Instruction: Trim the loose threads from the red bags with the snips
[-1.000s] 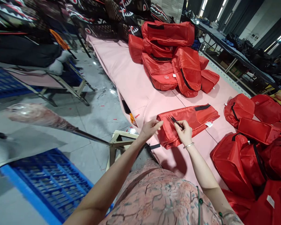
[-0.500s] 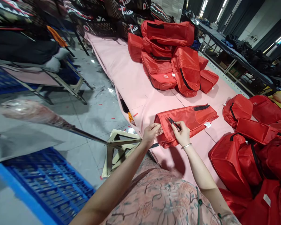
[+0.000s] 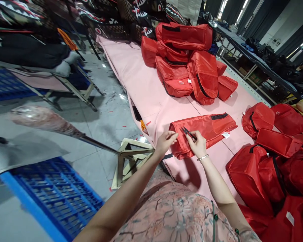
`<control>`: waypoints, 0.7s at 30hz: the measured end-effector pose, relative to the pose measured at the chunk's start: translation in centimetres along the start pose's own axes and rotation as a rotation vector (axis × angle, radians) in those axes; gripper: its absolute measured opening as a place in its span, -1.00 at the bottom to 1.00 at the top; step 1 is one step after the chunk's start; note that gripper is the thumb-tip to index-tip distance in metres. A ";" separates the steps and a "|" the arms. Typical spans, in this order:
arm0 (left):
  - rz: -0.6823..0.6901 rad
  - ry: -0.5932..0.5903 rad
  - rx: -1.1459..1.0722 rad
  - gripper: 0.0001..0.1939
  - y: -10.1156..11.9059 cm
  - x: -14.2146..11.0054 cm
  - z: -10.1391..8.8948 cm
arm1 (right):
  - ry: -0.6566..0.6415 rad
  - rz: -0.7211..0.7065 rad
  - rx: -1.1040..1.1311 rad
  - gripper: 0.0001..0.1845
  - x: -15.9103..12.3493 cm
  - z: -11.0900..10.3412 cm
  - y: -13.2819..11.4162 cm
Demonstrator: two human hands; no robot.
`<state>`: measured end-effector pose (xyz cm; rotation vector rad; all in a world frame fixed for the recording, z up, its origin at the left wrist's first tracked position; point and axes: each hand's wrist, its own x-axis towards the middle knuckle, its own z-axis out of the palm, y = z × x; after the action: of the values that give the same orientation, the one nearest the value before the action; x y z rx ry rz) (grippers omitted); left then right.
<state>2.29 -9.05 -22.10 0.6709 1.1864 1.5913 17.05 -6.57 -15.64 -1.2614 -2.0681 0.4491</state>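
while left hand (image 3: 164, 143) still pinches red bag (image 3: 204, 129) edge | right hand (image 3: 197, 144) keeps gripping snips (image 3: 187, 131) | barely shifted

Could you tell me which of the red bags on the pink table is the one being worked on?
The flat red bag lying alone at the table's near edge; both hands touch it, unlike the heaped bags.

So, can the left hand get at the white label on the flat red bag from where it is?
Probably yes: the left hand pinches the flat red bag at its near end, and nothing covers the white label.
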 end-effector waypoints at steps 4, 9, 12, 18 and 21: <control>0.098 0.030 0.103 -0.66 -0.3 0.6 1.0 | 0.006 0.007 0.002 -0.68 -0.2 0.0 0.1; -0.048 -0.028 -0.093 -0.65 -0.4 0.3 0.9 | 0.008 -0.011 -0.011 -0.69 -0.6 -0.1 0.3; -0.112 -0.058 -0.204 -0.64 -0.3 0.0 0.7 | 0.012 -0.020 -0.013 -0.70 -0.7 -0.2 0.4; -0.172 -0.067 -0.232 -0.61 -0.6 -0.2 0.9 | 0.041 -0.005 -0.008 -0.70 -1.2 -0.5 0.6; -0.143 -0.081 -0.203 -0.64 -0.6 -0.7 1.4 | 0.109 0.014 0.010 -0.69 -1.8 -0.7 0.9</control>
<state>3.95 -9.15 -22.04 0.5028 0.9760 1.5245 18.68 -7.80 -16.31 -1.2667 -1.9650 0.3877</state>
